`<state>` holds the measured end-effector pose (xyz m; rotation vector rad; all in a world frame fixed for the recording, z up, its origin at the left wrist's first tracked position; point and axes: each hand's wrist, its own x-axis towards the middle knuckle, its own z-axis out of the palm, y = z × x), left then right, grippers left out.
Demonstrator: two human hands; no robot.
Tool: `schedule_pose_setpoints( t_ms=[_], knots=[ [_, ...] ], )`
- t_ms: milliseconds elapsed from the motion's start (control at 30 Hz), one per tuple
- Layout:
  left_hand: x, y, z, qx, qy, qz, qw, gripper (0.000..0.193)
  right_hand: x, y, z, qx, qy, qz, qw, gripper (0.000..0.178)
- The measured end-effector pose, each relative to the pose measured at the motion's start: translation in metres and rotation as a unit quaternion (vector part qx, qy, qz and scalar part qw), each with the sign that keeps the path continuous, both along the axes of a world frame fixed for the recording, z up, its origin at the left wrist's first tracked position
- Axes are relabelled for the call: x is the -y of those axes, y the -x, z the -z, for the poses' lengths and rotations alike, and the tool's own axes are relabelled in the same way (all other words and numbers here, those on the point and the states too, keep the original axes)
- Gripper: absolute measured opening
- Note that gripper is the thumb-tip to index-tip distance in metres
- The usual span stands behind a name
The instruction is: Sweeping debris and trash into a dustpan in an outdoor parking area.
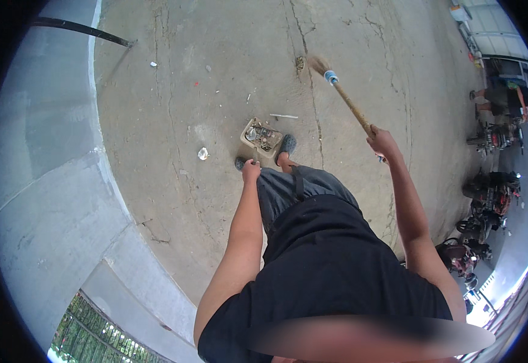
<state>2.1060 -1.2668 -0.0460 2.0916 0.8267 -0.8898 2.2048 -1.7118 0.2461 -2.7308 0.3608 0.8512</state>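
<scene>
My right hand grips the wooden handle of a broom, whose straw head touches the cracked concrete floor ahead of me. My left hand holds the thin handle of a tan dustpan that rests on the floor just in front of my feet, with several bits of rubbish inside it. My grey shoes stand right behind the dustpan.
Small scraps lie scattered on the concrete, among them a crumpled white piece and a thin stick. A raised grey kerb curves along the left. Parked motorbikes and a person are at the right.
</scene>
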Motion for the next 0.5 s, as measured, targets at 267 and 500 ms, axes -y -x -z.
schedule_pose_setpoints(
  t_ms=[267, 500],
  knots=[
    [0.002, -0.009, -0.017, -0.007, 0.022, -0.016, 1.0, 0.045, -0.044, 0.023, -0.098, -0.176, 0.034, -0.073, 0.981, 0.046],
    [0.012, -0.015, -0.01, 0.007, -0.035, 0.055, 0.998, 0.044, -0.047, 0.043, -0.163, -0.234, -0.045, -0.142, 0.961, 0.055]
  ],
)
